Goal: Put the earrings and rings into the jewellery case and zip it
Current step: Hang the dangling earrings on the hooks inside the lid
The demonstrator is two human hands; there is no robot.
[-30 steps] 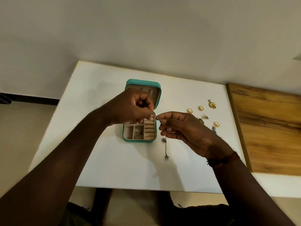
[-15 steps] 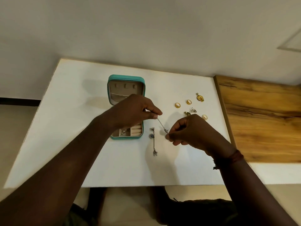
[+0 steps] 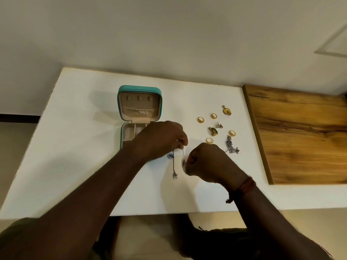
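A teal jewellery case [image 3: 139, 89] lies open on the white table [image 3: 78, 166], lid up at the back, beige compartments partly hidden by my left hand [image 3: 161, 139]. That hand pinches the top of a thin silver chain earring [image 3: 183, 155]. My right hand [image 3: 208, 162] grips the earring's lower end. A second silver drop earring [image 3: 173, 164] lies flat just left of it. Several gold rings [image 3: 201, 119] and gold and silver earrings [image 3: 231, 146] are scattered to the right.
A wooden board [image 3: 300, 132] lies on the table's right end. The wall runs along the table's far edge. My right wrist wears a red thread band [image 3: 244, 186]. The near table edge is below my forearms.
Both hands have shifted from over the case to the table right of it, pulling the chain earring taut and then nearly vertical. The view has moved, showing more of the open case.
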